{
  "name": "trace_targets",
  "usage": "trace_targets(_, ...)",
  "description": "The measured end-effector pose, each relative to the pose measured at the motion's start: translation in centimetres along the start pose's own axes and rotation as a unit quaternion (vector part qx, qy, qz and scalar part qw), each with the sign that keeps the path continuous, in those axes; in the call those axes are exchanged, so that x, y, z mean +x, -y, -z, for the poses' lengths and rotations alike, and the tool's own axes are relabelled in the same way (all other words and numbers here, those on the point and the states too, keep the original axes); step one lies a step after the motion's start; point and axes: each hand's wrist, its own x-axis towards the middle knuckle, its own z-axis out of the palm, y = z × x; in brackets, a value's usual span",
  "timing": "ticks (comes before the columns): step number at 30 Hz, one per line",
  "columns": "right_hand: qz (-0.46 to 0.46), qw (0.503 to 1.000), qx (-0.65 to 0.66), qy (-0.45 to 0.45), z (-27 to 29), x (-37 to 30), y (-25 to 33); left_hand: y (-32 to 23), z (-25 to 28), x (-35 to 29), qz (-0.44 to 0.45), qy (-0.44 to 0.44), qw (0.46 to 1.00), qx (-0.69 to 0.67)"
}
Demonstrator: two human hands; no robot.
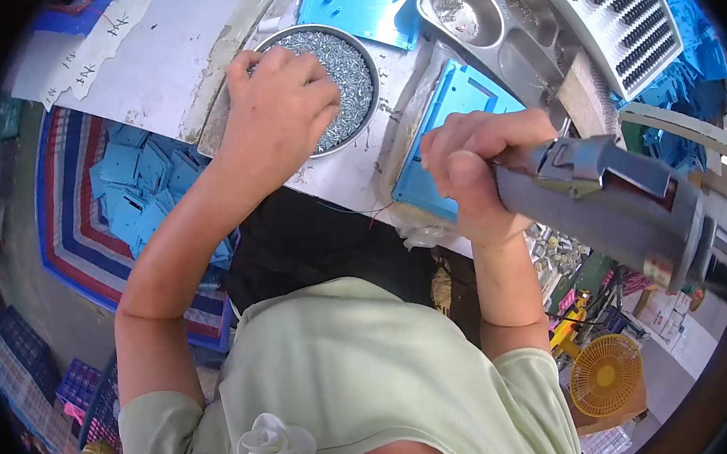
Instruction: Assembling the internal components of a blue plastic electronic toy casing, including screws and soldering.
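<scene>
One white counter (166, 50) carries a blue rectangular panel (454, 100); over it, the right hand (487, 164) wraps a grey cylindrical driver (605, 199), best kept steady. The left hand (279, 110) curls into a round metal bowl (375, 81) of small silver screws (353, 70) — whether fingertips pinch any is hidden. Lifted fingers should clear the rim; bare counter opens leftward.

A yellow fan (606, 376) (round grille visible) stands at lower right, a blue basket (78, 383) at lower left, torn paper (98, 50) at upper left.
</scene>
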Motion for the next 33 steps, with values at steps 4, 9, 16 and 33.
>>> trace_targets(4, -0.005, 1.0, 0.027, -0.01, 0.1, -0.1, -0.1, 0.4, 0.3, 0.2, 0.009, 0.001, 1.0, 0.006)
trace_targets(9, 0.022, 0.983, 0.182, 0.004, 1.2, 2.0, 3.3, -2.1, 0.7, 0.4, -0.031, -0.006, 0.999, -0.043)
trace_targets(16, 0.022, 0.98, 0.192, 0.039, 1.4, 0.9, 5.4, -6.9, 0.7, -0.7, -0.035, 0.011, 0.963, -0.269)
trace_targets(33, -0.02, 0.981, 0.189, -0.036, -1.3, -2.8, 3.0, -4.1, 3.1, -0.9, 0.009, -0.006, 0.982, -0.188)
